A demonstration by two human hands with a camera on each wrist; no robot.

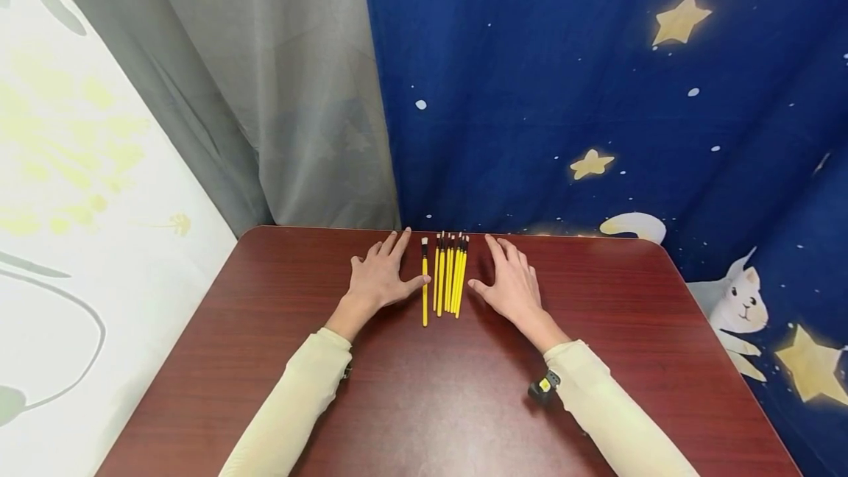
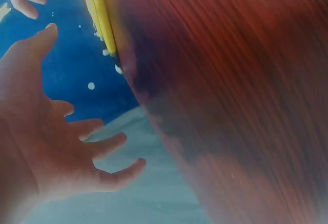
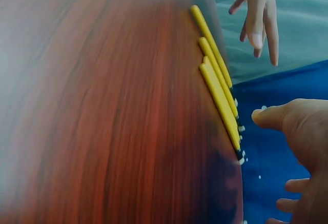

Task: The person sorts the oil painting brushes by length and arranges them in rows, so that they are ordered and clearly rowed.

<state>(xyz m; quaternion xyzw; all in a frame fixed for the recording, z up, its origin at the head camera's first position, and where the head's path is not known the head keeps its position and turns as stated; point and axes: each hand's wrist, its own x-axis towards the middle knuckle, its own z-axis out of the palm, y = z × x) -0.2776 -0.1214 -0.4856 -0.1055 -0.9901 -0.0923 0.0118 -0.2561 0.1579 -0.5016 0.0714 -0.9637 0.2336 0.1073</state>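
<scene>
Several yellow-handled paintbrushes (image 1: 449,276) lie side by side on the dark red table (image 1: 424,389), bristles toward the far edge. One brush (image 1: 425,282) lies slightly apart on the left. My left hand (image 1: 382,273) rests flat on the table just left of them, fingers straight, thumb next to that brush. On their right my right hand (image 1: 511,282) lies flat too. The left wrist view shows my spread left hand (image 2: 56,147) and the brushes (image 2: 100,14). In the right wrist view appear the brushes (image 3: 218,88) and my right hand (image 3: 300,142).
A blue star-and-cat curtain (image 1: 596,94) hangs behind the table, and a grey curtain (image 1: 265,79) to its left. A small black and yellow device (image 1: 543,387) sits at my right wrist.
</scene>
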